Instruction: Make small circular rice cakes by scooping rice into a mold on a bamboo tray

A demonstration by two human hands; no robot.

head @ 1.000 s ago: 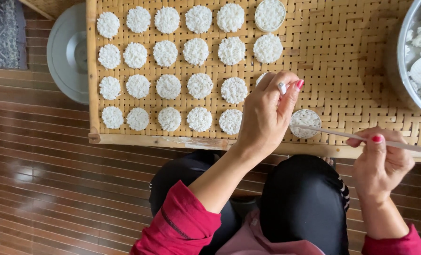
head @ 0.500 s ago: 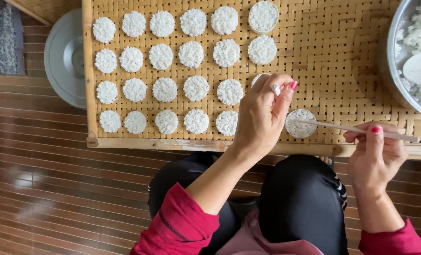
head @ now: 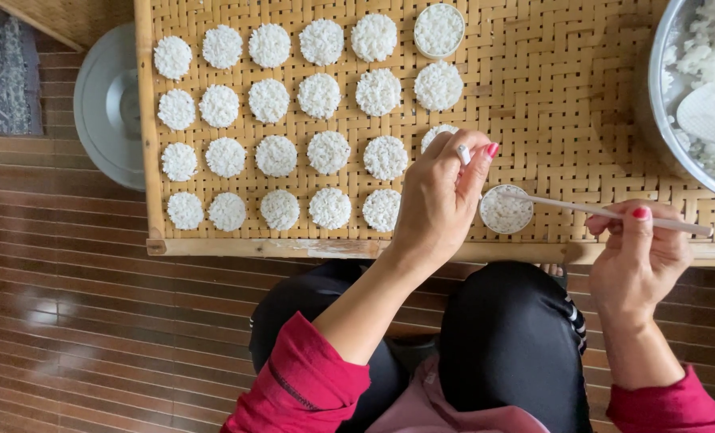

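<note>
My left hand (head: 442,196) hovers over the woven bamboo tray (head: 582,120), fingers curled, fingertips next to a small round ring mould (head: 506,212) filled with white rice; whether it touches the mould I cannot tell. My right hand (head: 638,248) grips a thin white stick (head: 606,212) whose tip lies on the rice in that mould. Several round white rice cakes (head: 277,156) lie in rows on the tray's left half. A second filled ring mould (head: 439,30) sits at the top of the rows.
A metal bowl (head: 670,128) of cooked rice with a white paddle (head: 714,112) stands at the right. A grey round lid (head: 113,104) lies on the wooden floor (head: 93,321) left of the tray. My knees in dark trousers (head: 518,337) are under the tray's near edge.
My left hand stays by the ring mould. My right hand has shifted the stick slightly, its tip now lying across the rice in the mould. The view has drifted a little.
</note>
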